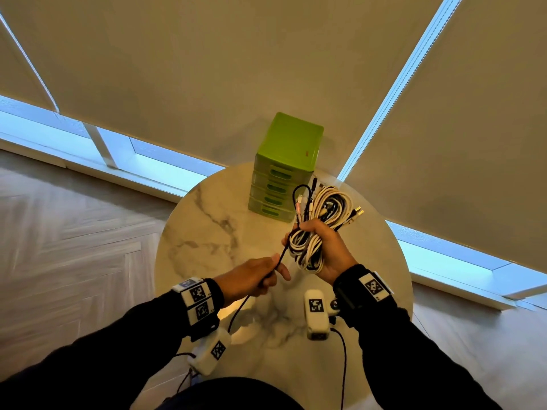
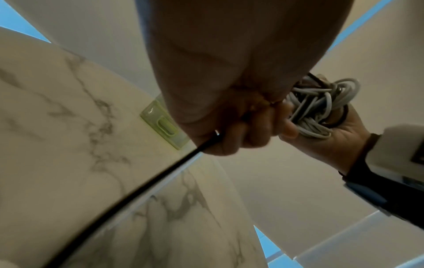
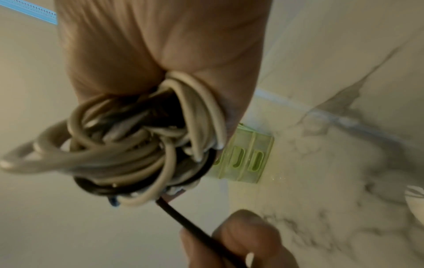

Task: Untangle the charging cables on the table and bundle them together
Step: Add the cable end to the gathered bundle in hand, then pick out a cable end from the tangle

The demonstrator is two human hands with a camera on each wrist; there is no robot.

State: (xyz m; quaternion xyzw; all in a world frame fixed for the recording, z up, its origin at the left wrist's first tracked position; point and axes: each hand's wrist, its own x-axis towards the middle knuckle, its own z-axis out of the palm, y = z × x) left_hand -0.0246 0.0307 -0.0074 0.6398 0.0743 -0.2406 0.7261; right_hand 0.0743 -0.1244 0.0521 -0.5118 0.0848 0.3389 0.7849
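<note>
My right hand (image 1: pixel 322 247) grips a coiled bundle of white and black charging cables (image 1: pixel 313 232) above the round marble table (image 1: pixel 207 226); loops and plug ends stick out past the fingers. The same bundle (image 3: pixel 142 145) fills the right wrist view and shows in the left wrist view (image 2: pixel 319 107). One black cable (image 1: pixel 282 255) runs taut from the bundle down to my left hand (image 1: pixel 260 278), which pinches it. Past that hand the black cable (image 2: pixel 137 188) hangs toward the table's near edge. The left hand's fingers (image 3: pixel 241 241) curl round the black cable (image 3: pixel 190 226).
A green plastic drawer unit (image 1: pixel 285 170) stands at the back of the table, just behind the bundle. Roller blinds cover the windows beyond. Wooden floor lies to the left and right of the table.
</note>
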